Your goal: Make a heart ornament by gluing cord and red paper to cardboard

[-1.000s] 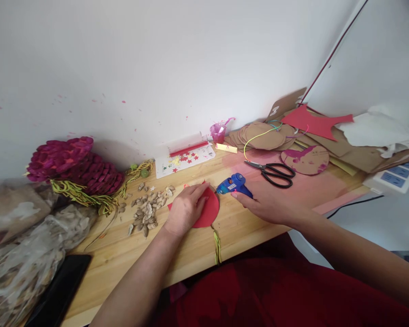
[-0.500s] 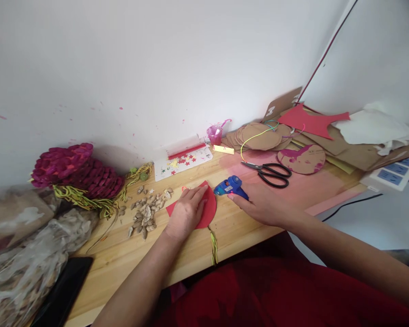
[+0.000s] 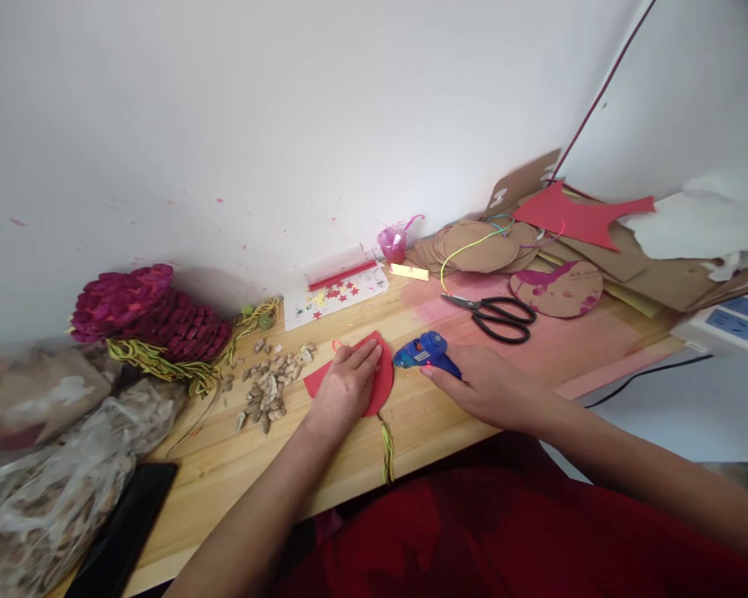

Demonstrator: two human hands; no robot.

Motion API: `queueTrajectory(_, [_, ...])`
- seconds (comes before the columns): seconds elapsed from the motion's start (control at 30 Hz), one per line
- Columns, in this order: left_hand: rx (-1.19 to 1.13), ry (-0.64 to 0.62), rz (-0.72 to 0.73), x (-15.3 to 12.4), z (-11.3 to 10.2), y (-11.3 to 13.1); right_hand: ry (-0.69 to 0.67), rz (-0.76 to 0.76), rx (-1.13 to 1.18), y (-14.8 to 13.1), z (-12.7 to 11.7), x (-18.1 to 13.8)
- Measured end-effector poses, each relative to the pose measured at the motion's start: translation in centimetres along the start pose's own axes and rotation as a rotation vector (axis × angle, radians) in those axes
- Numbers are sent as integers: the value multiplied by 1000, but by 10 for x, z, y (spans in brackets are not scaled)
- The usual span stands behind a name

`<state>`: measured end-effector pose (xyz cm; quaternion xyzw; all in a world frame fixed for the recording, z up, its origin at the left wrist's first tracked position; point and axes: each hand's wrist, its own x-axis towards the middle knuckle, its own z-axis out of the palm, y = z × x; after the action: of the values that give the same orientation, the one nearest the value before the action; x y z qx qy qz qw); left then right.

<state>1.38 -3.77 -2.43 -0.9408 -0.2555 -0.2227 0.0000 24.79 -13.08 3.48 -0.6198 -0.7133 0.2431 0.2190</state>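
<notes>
My left hand (image 3: 344,387) lies flat, fingers stretched, on a red paper disc (image 3: 383,384) on the wooden table (image 3: 424,415). A yellow-green cord (image 3: 386,450) trails from under the disc toward the table's front edge. My right hand (image 3: 489,385) holds a blue glue gun (image 3: 425,352) whose nozzle points left at the disc's right edge; a small red light glows on the gun.
A pile of pale seed shells (image 3: 273,382) lies left of the disc. Black scissors (image 3: 499,314), a star sticker sheet (image 3: 337,295), a pink cup (image 3: 392,243) and cardboard discs (image 3: 474,247) sit behind. Magenta scaly craft (image 3: 150,320), plastic bags (image 3: 43,473) and a dark phone (image 3: 125,531) at left.
The glue gun's nozzle has shifted slightly along the disc's edge. My left hand stays pressed on the disc. The view has drifted a little.
</notes>
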Motion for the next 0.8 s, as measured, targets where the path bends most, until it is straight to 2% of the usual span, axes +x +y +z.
queueTrajectory(0.1, [-20, 7, 4, -2, 0, 2, -14, 31, 56, 1, -2, -4])
queueTrajectory(0.17, [-32, 9, -1, -4, 0, 3, -46, 116, 149, 3, -2, -7])
queueTrajectory(0.27, [-19, -28, 4, -5, 2, 3, -152, 316, 450, 12, -2, -12])
queueTrajectory(0.33, [-5, -58, 31, -6, 3, 2, -190, 392, 720, 19, -1, -15])
queueTrajectory(0.43, [-9, -103, 73, -6, 0, 3, -174, 420, 1094, 31, 2, -18])
queueTrajectory(0.53, [-21, -144, 82, -6, -6, 6, -137, 447, 1344, 38, 5, -17])
queueTrajectory(0.8, [-53, -229, -7, -12, -10, 10, -132, 463, 1668, 51, 12, -9])
